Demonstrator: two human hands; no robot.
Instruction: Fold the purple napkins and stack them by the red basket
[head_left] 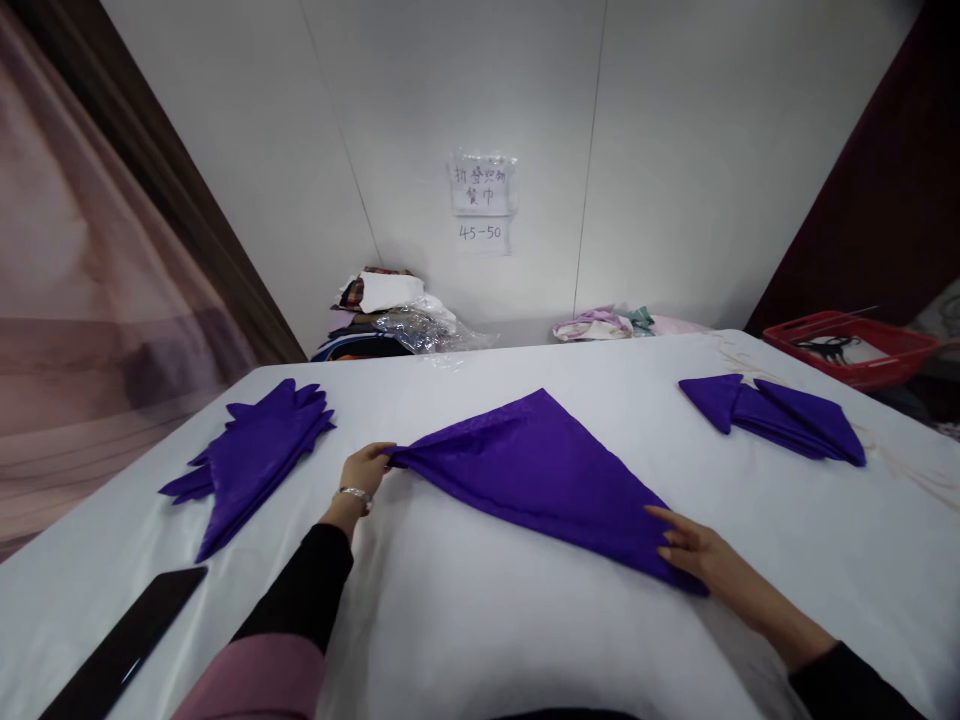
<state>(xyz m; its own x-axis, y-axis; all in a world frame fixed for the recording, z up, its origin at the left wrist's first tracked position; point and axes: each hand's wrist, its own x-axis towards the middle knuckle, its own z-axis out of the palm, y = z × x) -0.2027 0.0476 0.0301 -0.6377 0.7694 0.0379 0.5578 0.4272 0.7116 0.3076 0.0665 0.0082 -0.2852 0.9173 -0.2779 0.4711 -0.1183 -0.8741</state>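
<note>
A purple cloth napkin [540, 470], folded into a triangle, lies in front of me with its point facing away. Its left corner is gathered and slightly lifted, pinched by the closed fingers of my left hand [367, 468]. Near the right corner, my right hand [694, 550] rests on the cloth with its fingers stretched out and apart. To the left sits a stack of folded purple napkins [262, 450] with several points fanning out. Farther right are more folded purple napkins [795, 415], one small triangle lying against a flatter bundle.
Everything lies on a white-covered table [480, 620]. A dark phone-like slab [124, 645] is at the near left. Piled cloths [382, 310] and crumpled fabric [600, 323] sit by the wall. A red basket [862, 370] stands beyond the right edge. A handwritten sign [482, 190] hangs behind.
</note>
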